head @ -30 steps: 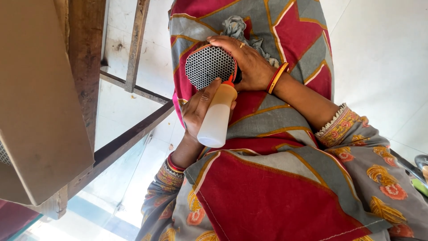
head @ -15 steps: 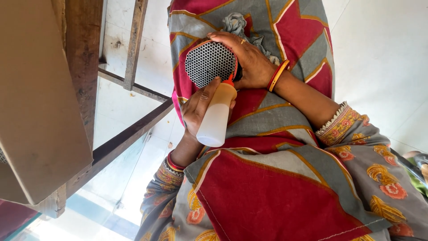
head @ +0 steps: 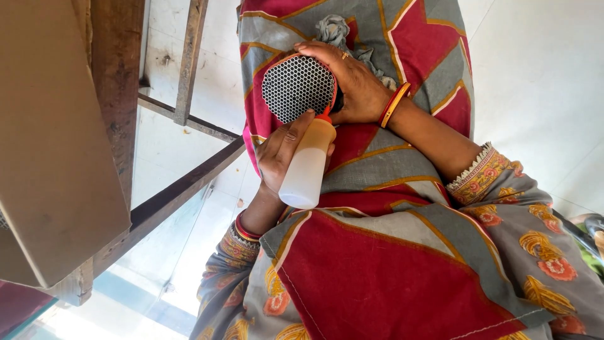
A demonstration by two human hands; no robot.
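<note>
Your left hand (head: 283, 154) is wrapped around a small squeeze bottle (head: 308, 167), fingers and thumb closed on its pale translucent body, red nozzle (head: 325, 116) pointing up and touching the lower edge of a round mesh disc (head: 297, 88). The bottle is tilted, base toward you, tip at the disc rim. Your right hand (head: 355, 85) cups the disc from the far side, fingers curled over its top edge, palm behind it, so it is closed on the disc and holding it up with the perforated silver face toward the camera. The disc has a honeycomb hole pattern and a thin red rim. A ring shows on one right finger, and orange and red bangles (head: 395, 104) sit on the right wrist; red bangles (head: 244, 228) on the left wrist. Both hands are held up in front of your lap, over red and grey patterned cloth (head: 390, 271) with yellow trim; your floral grey sleeves show lower left and right. A crumpled bit of grey fabric (head: 333, 28) sits just above the disc, behind the right fingers. To the left, a wooden frame (head: 119, 94) with crossbars stands close, with a flat tan board (head: 50, 138) on its near side. Pale tiled floor (head: 541, 88) lies beyond.
</note>
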